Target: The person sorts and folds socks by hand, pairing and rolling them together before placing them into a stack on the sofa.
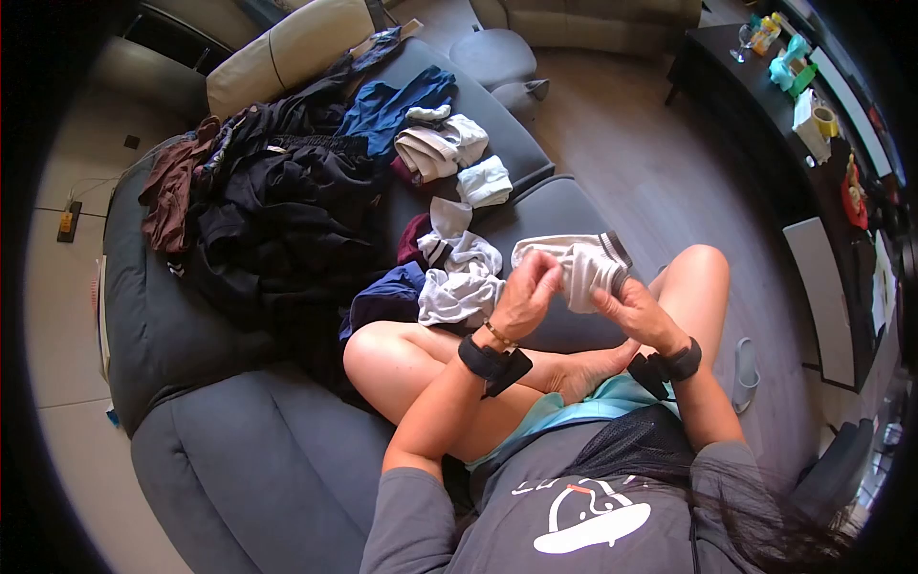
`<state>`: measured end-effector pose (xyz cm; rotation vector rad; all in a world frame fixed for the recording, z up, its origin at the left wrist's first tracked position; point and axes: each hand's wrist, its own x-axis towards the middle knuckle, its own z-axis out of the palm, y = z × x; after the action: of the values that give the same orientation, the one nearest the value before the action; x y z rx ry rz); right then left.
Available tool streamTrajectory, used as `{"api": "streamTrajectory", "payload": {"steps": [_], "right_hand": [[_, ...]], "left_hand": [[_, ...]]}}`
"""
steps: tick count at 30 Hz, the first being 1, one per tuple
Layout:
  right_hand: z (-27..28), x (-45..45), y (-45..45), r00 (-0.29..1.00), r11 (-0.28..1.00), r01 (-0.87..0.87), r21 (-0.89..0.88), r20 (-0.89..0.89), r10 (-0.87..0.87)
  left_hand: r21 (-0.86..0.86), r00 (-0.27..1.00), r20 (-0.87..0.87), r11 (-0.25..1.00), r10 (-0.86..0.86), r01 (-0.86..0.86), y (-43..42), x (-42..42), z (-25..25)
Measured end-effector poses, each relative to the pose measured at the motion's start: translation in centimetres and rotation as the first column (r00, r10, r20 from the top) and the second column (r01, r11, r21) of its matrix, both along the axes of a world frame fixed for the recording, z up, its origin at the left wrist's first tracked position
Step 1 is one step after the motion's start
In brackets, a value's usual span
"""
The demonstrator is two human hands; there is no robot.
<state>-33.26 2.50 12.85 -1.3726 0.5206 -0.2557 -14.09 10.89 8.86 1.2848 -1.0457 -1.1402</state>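
Over the front of the grey sofa, a small light-beige garment (576,260) with a dark ribbed band along its right end is stretched between my hands. My left hand (524,298) is closed, its fingers pinched at the garment's left side. On the right side, my right hand (643,314) grips the lower edge by the dark band, thumb on top and the other fingers partly hidden. Just left of my left hand lie crumpled light-grey clothes (461,287), along with a navy piece (387,295) beside my knee.
A big heap of dark clothes (287,206) covers the sofa's left part, with a brown garment (177,191) at its edge. Folded light pieces (430,151), a white bundle (485,182) and a blue garment (392,105) lie farther back. A slipper (746,375) sits on the floor.
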Motion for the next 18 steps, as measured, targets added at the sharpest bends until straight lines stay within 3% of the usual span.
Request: {"api": "streamTrajectory", "payload": {"steps": [2,3,5,7,11,13,15,16,18], "right_hand": [[-0.5,-0.3,-0.3,0.984,0.984,0.176,0.019,0.017,-0.176],[-0.5,-0.6,-0.6,0.984,0.984,0.175,0.018,0.017,-0.175],[-0.5,-1.1,-1.1,0.941,0.933,0.338,0.121,-0.037,-0.336],[-1.0,-1.4,-1.3,0.920,0.910,0.387,0.149,0.010,-0.392],[-1.2,-1.6,-1.2,0.912,0.893,0.391,0.223,0.038,-0.409],[-1.1,-1.4,-1.1,0.919,0.899,0.370,0.235,0.047,-0.391],[-0.6,-1.4,-1.1,0.915,0.864,0.302,0.402,0.132,-0.382],[-0.2,-1.3,-1.0,0.914,0.864,0.305,0.399,0.132,-0.384],[0.6,-1.0,-0.6,0.938,0.939,0.291,0.183,0.140,-0.317]], "left_hand": [[0.019,0.996,-0.017,0.996,0.084,-0.084,-0.1,0.5,-0.3],[0.041,0.985,-0.033,0.985,0.168,-0.167,-0.2,0.8,-0.3],[0.076,0.974,-0.110,0.979,0.197,-0.189,-0.3,1.4,-0.3],[0.124,0.809,-0.556,0.982,0.189,-0.145,-0.1,2.1,-0.4],[0.141,0.641,-0.756,0.989,0.133,-0.038,-0.2,1.3,1.3],[0.121,0.645,-0.757,0.992,0.106,-0.021,-0.1,1.2,1.2],[0.097,0.645,-0.760,0.995,0.075,-0.002,-0.2,1.1,1.3],[0.091,0.738,-0.669,0.995,0.084,-0.031,-0.3,1.0,1.5],[0.054,0.890,-0.429,0.988,0.154,-0.145,-0.3,0.6,1.5]]}}
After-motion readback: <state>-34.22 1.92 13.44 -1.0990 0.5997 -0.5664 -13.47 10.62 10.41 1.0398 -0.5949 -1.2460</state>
